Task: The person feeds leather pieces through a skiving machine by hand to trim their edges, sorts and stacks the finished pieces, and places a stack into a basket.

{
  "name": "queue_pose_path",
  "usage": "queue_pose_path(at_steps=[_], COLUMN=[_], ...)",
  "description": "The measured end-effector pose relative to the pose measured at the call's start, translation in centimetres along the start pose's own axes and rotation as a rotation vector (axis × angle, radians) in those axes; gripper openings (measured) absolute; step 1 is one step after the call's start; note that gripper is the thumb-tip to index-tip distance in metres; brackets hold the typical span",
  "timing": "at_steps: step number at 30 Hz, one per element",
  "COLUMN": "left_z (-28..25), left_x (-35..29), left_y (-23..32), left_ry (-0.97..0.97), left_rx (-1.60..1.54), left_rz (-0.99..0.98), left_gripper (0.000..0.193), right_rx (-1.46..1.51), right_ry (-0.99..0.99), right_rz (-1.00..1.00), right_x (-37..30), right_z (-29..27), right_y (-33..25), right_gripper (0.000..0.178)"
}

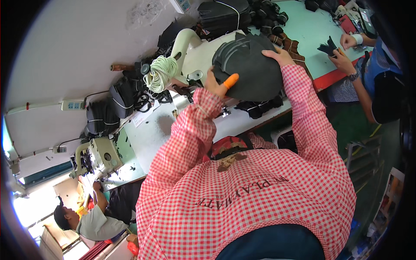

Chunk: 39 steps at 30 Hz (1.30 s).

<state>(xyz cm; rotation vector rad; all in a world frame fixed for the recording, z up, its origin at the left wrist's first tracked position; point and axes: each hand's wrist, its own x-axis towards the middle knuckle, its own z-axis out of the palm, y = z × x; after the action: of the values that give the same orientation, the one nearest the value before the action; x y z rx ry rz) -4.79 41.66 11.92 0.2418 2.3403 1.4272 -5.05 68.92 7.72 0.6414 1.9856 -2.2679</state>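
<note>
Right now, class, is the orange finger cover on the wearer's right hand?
No, the orange finger cover is on the left hand, which holds the dark sheets.

This is a workshop, as cream bench-top machines (105, 156), tied stacks of dark flat pieces (102, 113) along the wall (86, 52) and co-workers (97, 225) at worktables (301, 30) show.

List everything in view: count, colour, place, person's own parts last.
stacked sheets: several, dark grey, upper centre
machines: two, cream, upper centre, lower left
cord coil: one, whitish, near machine's left
banded stacks: several, black, wall side
bundles: several, brown, upper right
tables: at least two, white, green, centre, right
sockets: three, white, wall
co-workers: two, grey, blue tops, left, right
smock: one, checked red, lower centre
left grip: one, orange finger cover, sheets' left
right grip: one, bare, sheets' right
</note>
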Motion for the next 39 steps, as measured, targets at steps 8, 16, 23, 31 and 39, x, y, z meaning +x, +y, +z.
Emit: queue_pose_path(at_steps=[8, 16, 23, 31, 39], left_z=[5.7, 3.8, 1.5, -2.0, -2.9], left_x=[-5.8, -4.3, -4.9, -7.1, -13.0], left_y=[7.5, 6.9, 3.8, 1.1, -1.2], left_ry=[0.113, -0.099, 0.051, 0.321, 0.345], left_rx=[0.908, 0.656, 0.129, -0.445, -1.475], left_rz=[0.511, 0.512, 0.465, 0.32, 0.082], left_gripper=[0.086, 0.062, 0.029, 0.021, 0.032], right_rx=[0.476, 0.773, 0.621, 0.353, 0.239], right_ry=[0.066, -0.053, 0.04, 0.106, -0.103], right_rz=[-0.017, 0.072, -0.032, -0.076, 0.051], right_x=[-9.5, -10.9, -11.9, -11.7, -8.6], right_z=[4.6, 5.0, 6.5, 4.7, 3.4], right_y=[1.7, 2.6, 1.8, -0.7, -11.6], right_gripper=[0.034, 0.038, 0.033, 0.039, 0.047])
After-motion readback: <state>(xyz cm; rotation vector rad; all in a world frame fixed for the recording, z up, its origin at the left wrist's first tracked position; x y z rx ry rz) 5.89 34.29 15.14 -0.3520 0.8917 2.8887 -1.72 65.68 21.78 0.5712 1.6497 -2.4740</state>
